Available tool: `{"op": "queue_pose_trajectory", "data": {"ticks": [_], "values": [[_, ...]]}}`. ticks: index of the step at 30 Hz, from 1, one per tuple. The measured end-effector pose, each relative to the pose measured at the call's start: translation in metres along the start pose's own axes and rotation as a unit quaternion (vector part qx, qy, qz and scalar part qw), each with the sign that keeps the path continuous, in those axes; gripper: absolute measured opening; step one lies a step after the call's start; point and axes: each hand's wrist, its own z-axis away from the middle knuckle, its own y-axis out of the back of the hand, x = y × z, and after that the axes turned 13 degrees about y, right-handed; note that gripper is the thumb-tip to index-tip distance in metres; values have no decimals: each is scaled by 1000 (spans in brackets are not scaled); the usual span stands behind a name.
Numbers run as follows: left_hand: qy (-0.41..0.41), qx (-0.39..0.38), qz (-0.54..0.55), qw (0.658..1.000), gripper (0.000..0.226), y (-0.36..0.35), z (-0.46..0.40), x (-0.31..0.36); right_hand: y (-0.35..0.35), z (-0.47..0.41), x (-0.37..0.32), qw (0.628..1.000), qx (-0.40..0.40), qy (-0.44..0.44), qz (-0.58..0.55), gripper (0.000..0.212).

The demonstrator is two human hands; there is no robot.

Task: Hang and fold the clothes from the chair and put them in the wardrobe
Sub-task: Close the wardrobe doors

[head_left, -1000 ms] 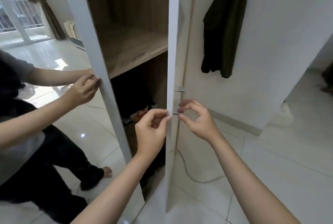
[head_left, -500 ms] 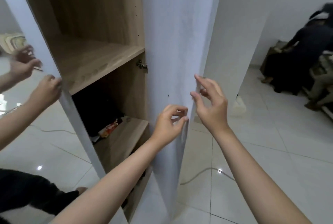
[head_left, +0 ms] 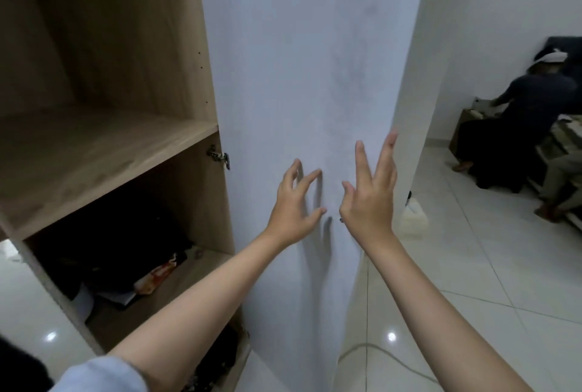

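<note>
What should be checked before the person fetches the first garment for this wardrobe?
1. White wardrobe door swung open: ok.
2. Left hand empty, fingers spread: ok.
3. Right hand empty, fingers spread: ok.
4. Upper wooden shelf bare, free for folded clothes: ok.
5. Lower compartment free: not ok, dark clutter fills it.
6. Hanging rail present: cannot tell, none in view.

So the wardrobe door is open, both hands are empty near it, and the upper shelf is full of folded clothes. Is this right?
Not quite: in the head view the upper shelf is bare. The wardrobe door is open, and the left hand and right hand are empty.
</note>
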Motion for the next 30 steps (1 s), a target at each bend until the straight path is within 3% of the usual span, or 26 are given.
{"op": "queue_pose_trajectory", "data": {"ticks": [11,30], "values": [[26,41,-117,992,84,-22,-100,-28,-56,-37,94,994,-54,-87,31,110],[105,33,-118,987,80,-26,-117,-28,-87,-57,139,994,-57,-97,2,109]]}}
